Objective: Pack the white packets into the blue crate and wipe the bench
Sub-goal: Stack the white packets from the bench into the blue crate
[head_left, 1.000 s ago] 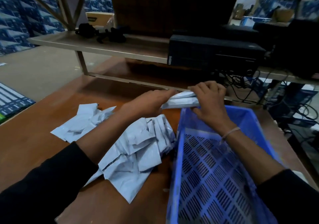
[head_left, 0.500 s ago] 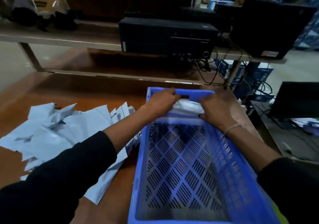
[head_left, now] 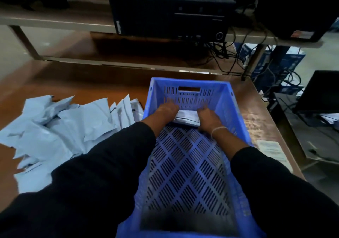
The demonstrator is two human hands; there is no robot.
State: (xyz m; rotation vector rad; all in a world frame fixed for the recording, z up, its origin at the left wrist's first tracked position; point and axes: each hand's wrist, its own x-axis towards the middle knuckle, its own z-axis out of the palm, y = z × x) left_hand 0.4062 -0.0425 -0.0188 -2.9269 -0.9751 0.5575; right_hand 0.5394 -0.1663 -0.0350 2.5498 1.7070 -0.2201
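2 hands (head_left: 187, 113) grip a white packet stack (head_left: 187, 117) lying crosswise at the blue crate's (head_left: 236, 109) far end.

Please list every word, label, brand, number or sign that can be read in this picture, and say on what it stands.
No text here can be read for certain.
Computer: pale vertical lettering at its left end, too blurred to read.
Paper sheet on the bench right of the crate: printed lines, too small.
Sticker on the black box on the shelf: blurred.
Packets: dark marks, unreadable.
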